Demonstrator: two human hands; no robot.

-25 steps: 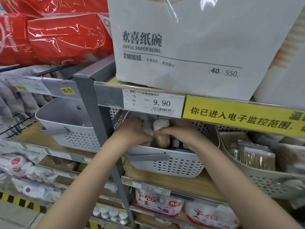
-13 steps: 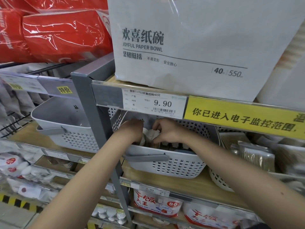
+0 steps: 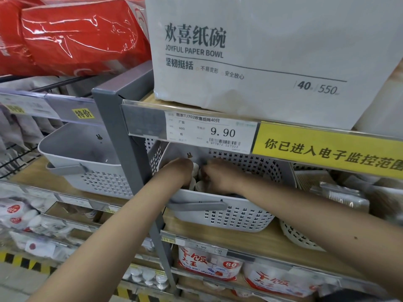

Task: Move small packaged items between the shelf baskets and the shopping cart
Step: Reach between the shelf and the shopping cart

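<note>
Both hands reach into the grey perforated basket [image 3: 229, 216] on the wooden shelf [image 3: 250, 243], centre of view. Left hand [image 3: 182, 171] is bent down at the wrist into the basket's 10 o'clock corner; fingers are hidden below the rim, so I cannot tell its grip. Right hand [image 3: 218, 175] sits just at 3 o'clock of the left, knuckles up, fingers curled down among the small white packaged items [image 3: 199, 184]; whether it holds one I cannot tell, as the fingertips are blurred and hidden. The two hands are nearly touching, with the white items showing between and below them, inside the basket near its front-left.

A second grey basket [image 3: 87, 171] sits at 9 o'clock of the first, past the grey shelf post [image 3: 130, 153]. A pale basket [image 3: 296, 236] at 4 o'clock holds clear packs of brownish sticks [image 3: 340, 197]. Directly at 12 o'clock, on the shelf above, stands a white paper bowl pack [image 3: 261, 51], with a 9.90 price tag [image 3: 209, 131] and a yellow sign [image 3: 327, 149] on the rail beneath it. Red wrapped packs [image 3: 72, 35] lie at 10 o'clock. White and red bags [image 3: 209, 267] fill the lower shelf at 6 o'clock. No cart in view.
</note>
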